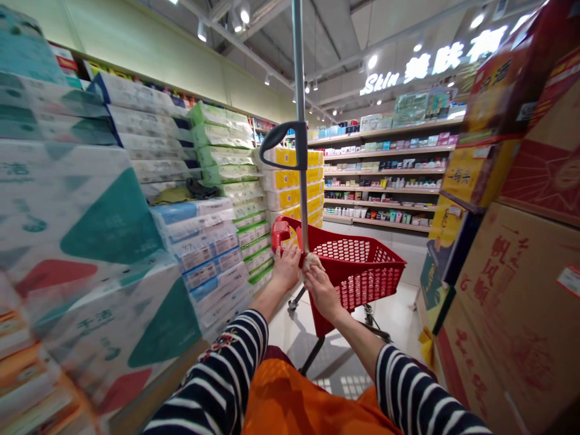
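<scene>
In front of me stands a red plastic shopping cart [365, 284] with a perforated basket and dark legs on wheels. A metal pole [299, 72] rises from its near end, with a dark grey loop handle [284, 146] on it. My left hand [287, 267] lies over the near rim, left of the pole, fingers bent onto the red plastic. Pinched in my right hand [323, 292] is a pale, crumpled cloth [312, 262]. It presses against the cart's near edge by the pole's foot. The fingertips beneath the cloth are partly hidden.
Stacked tissue packs [86, 211] line the left side, with green packs [226, 145] and yellow-and-white packs [283, 181] farther on. Cardboard boxes [521, 290] rise close on the right. Shelves [385, 172] of small goods stand behind the cart, and pale floor [338, 353] shows beneath it.
</scene>
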### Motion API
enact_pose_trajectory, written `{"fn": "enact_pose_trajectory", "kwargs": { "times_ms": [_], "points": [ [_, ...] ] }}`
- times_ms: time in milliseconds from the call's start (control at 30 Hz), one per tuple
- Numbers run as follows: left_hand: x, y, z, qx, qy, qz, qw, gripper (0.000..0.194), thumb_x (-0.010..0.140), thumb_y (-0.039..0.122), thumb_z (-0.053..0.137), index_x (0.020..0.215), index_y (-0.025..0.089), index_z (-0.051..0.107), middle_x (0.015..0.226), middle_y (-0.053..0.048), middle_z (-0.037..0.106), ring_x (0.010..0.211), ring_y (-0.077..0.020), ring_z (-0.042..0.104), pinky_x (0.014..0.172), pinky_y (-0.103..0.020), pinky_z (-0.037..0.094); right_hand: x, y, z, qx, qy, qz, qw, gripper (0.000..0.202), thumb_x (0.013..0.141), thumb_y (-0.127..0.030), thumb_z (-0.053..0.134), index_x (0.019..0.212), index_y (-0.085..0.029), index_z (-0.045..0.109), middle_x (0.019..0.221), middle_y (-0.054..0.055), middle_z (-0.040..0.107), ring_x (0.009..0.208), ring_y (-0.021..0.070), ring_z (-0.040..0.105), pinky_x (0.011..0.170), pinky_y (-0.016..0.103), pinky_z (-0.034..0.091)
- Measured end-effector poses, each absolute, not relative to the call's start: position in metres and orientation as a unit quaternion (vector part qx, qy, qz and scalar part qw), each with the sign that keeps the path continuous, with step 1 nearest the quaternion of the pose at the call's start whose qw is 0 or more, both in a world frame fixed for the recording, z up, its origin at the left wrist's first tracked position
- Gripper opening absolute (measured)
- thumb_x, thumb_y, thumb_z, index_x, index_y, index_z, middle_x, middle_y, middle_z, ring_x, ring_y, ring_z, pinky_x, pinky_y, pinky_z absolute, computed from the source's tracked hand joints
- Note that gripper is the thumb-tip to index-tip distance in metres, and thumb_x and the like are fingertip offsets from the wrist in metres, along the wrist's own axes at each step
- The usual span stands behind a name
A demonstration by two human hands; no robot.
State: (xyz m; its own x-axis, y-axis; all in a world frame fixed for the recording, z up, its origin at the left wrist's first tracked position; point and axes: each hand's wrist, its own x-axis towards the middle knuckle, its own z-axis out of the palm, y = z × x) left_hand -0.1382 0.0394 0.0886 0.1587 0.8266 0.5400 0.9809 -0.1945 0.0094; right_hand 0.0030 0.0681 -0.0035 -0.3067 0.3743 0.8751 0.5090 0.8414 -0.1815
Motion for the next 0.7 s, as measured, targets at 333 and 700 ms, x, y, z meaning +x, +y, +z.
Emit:
{"fn": "enact_pose_trajectory", "kwargs": {
  "times_ms": [333, 700],
  "points": [
    [-0.132, 0.034, 0.087, -0.656, -0.535, -0.503, -0.176, 0.037, 0.068, 0.009, 0.05, 0.098, 0.024, 0.066, 0.102, -0.002, 0.069, 0.098, -0.0172, 0.06, 0.101, -0.039, 0.036, 0.0, 0.052, 0.046, -0.242, -0.756, 0.022, 0.607, 0.03, 0.084, -0.013, 0.042, 0.103, -0.019, 0.065, 0.121, 0.012, 0.056, 0.112, 0.021, 0.054, 0.094, 0.037, 0.048],
    [-0.111, 0.019, 0.07, -0.3, -0.435, -0.571, -0.628, 0.026, 0.077, 0.043, 0.055, 0.081, 0.019, 0.062, 0.067, 0.002, 0.062, 0.062, -0.0102, 0.057, 0.059, -0.023, 0.04, 0.008, 0.049, 0.021, -0.271, -0.84, -0.179, 0.435, 0.052, 0.08, -0.01, 0.047, 0.131, -0.016, 0.046, 0.139, 0.015, 0.042, 0.134, 0.0284, 0.025, 0.105, 0.053, 0.031]
  ]
}}
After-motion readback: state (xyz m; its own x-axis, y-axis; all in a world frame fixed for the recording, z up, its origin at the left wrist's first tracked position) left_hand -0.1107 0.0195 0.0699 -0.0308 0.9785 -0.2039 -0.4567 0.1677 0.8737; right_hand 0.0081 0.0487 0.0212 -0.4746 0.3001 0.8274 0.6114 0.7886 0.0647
